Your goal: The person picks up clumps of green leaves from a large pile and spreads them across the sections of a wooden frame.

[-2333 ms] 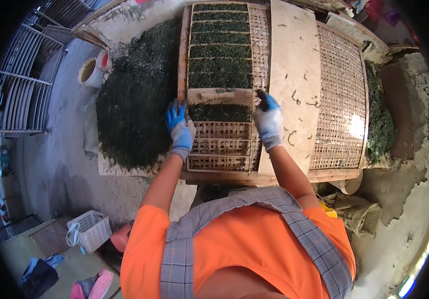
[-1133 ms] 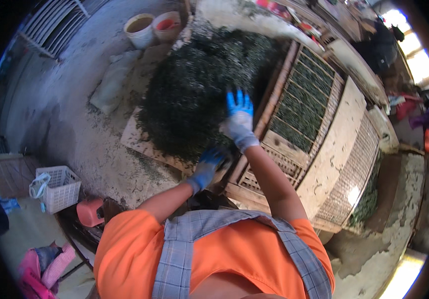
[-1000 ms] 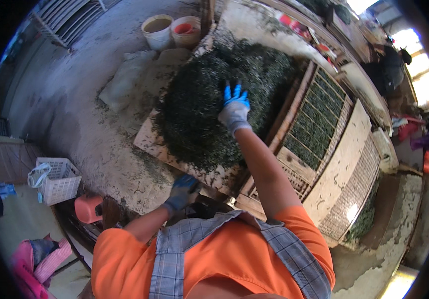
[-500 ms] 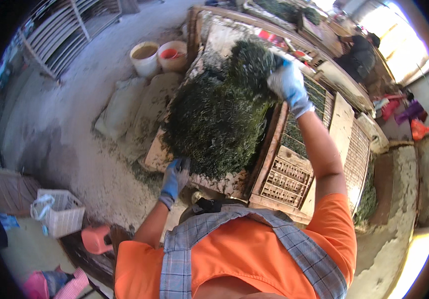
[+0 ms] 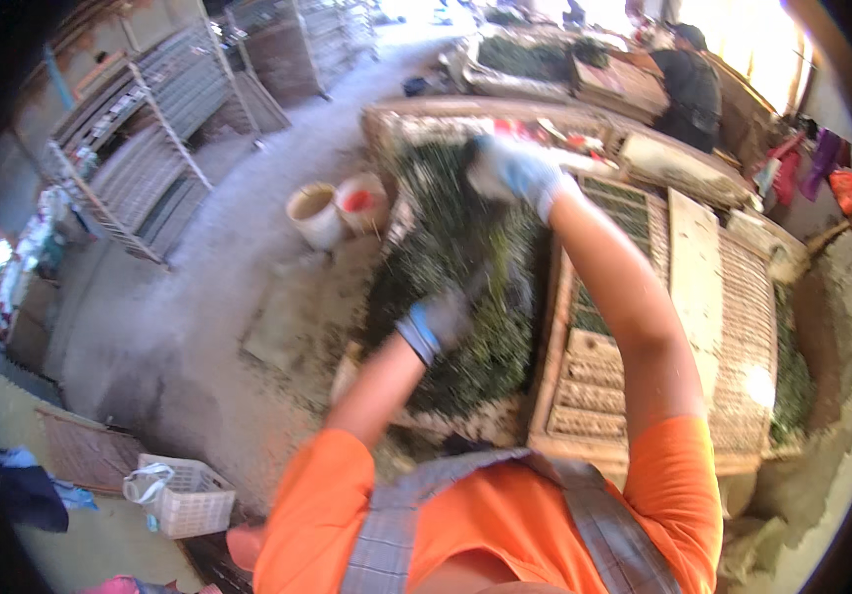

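A heap of dark green, thin-stemmed plants [image 5: 446,381] covers the worktop in front of me, its upper part streaked by motion. My right hand [image 5: 507,170], in a white and blue glove, is at the far side of the heap, its fingers curled over the tops of the green strands. Nearer to me, my left hand [image 5: 443,319], in a grey and blue glove, reaches into the heap's middle. Its fingers are smeared and partly lost among the strands.
Slatted wooden frames [image 5: 594,396] with green between the bars lie to the right. Two buckets [image 5: 315,218] stand on the floor beyond the left edge. A white crate [image 5: 193,498] is at lower left, metal racks [image 5: 139,148] farther off. Another person [image 5: 691,94] works at far right.
My left hand has moved from the heap's near left edge into its middle. My right hand has shifted left along the far side. The view has tilted up, showing more of the room.
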Demonstrator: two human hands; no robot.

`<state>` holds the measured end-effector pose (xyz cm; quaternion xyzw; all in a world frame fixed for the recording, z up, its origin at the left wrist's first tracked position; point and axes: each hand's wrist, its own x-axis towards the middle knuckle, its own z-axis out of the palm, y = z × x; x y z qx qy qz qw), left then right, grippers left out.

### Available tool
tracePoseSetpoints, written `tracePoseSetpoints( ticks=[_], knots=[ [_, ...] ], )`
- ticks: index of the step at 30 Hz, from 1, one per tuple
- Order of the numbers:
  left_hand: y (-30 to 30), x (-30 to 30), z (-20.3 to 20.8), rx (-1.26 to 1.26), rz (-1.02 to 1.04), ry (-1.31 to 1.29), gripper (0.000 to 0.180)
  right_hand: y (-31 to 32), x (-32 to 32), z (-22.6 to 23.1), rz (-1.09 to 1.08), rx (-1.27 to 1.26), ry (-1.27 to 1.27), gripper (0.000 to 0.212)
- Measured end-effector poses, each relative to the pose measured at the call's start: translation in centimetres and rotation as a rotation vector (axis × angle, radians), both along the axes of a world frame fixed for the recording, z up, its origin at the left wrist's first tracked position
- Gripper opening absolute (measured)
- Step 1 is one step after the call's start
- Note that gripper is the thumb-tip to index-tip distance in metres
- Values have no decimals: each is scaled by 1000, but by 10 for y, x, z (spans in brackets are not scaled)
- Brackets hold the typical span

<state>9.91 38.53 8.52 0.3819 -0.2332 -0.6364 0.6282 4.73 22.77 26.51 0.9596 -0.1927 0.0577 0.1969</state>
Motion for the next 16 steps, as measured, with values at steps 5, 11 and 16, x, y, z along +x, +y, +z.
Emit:
tracePoseSetpoints(
  ticks=[5,11,16],
  knots=[
    [-8,-21,-96,207,172,437,32,3,-66,-183,144,642,-534,65],
    [7,-5,-8,224,180,199,27,81,-110,-235,117,627,-68,88],
    [-25,9,74,0,289,35,18,69,-37,-176,83,555,-359,74]
  ],
)
